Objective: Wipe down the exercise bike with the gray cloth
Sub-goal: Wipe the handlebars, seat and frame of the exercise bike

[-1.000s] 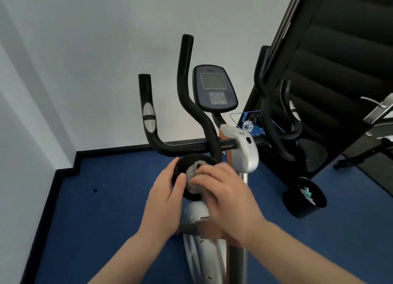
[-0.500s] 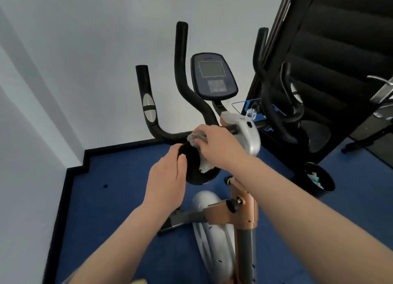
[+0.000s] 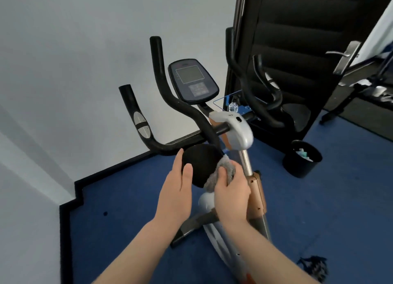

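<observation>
The exercise bike (image 3: 238, 132) stands in front of me, with black handlebars, a dark console (image 3: 192, 81) and a silver-and-copper post. A round black part (image 3: 202, 162) sits below the handlebar. My left hand (image 3: 176, 190) rests flat against its left side, thumb on its front. My right hand (image 3: 231, 190) presses the gray cloth (image 3: 221, 173) onto the part's lower right edge, fingers curled over the cloth. The bike's lower frame is partly hidden by my arms.
A black bin (image 3: 302, 160) with trash stands on the blue floor to the right. A tall black padded machine (image 3: 297, 49) rises behind the bike. White walls with black skirting close the left side. A dark tangled item (image 3: 314, 266) lies at lower right.
My right hand has slid the cloth from the top of the round black part down to its lower right edge. The left hand stays on its left side. The view tilted slightly.
</observation>
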### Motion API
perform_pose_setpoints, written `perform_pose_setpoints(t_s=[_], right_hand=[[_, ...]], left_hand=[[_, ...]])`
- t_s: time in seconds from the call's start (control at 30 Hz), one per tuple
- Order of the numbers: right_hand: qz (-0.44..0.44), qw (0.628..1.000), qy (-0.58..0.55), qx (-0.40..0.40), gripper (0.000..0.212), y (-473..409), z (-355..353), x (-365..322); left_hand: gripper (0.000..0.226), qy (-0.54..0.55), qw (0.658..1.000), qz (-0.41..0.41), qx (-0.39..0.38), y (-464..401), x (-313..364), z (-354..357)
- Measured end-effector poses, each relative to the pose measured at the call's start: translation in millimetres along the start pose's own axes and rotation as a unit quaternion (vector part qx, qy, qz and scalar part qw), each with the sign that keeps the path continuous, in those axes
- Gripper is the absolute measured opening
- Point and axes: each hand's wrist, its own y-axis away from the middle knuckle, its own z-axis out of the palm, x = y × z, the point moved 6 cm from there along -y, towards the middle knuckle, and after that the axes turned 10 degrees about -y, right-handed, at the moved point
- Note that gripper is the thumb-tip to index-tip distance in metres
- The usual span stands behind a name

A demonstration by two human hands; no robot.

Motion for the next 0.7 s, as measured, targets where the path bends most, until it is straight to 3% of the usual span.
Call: perform_pose_setpoints(t_s=[0.1, 0.2, 0.33, 0.43, 0.5, 0.63, 0.7], right_hand=[[0.129, 0.989, -0.056, 0.044, 0.026, 19, 9, 17], [0.162, 0.986, -0.038, -0.007, 0.016, 22, -3, 17], [0.012, 0.998, 0.017, 0.051, 0.017, 14, -30, -27], [-0.077, 0.996, 0.017, -0.045, 0.017, 8, 23, -58], [-0.131, 0.986, 0.069, -0.081, 0.020, 19, 55, -59], [-0.152, 0.984, 0.048, -0.075, 0.029, 31, 43, -42], [-0.160, 0.983, 0.043, -0.074, 0.034, 33, 29, -37]], left_hand=[[0.052, -0.030, 0.998, 0.032, -0.041, -5, -2, -3], [0.056, -0.038, 0.992, 0.070, -0.101, -12, -7, -10], [0.052, -0.006, 0.987, 0.085, -0.137, -29, -10, -25], [0.032, 0.065, 0.989, 0.068, -0.114, -39, -6, -33], [0.034, 0.113, 0.984, 0.062, -0.125, -38, -5, -34], [0.033, 0.140, 0.974, 0.065, -0.168, -29, -8, -27], [0.043, 0.124, 0.974, 0.072, -0.177, -29, -10, -23]])
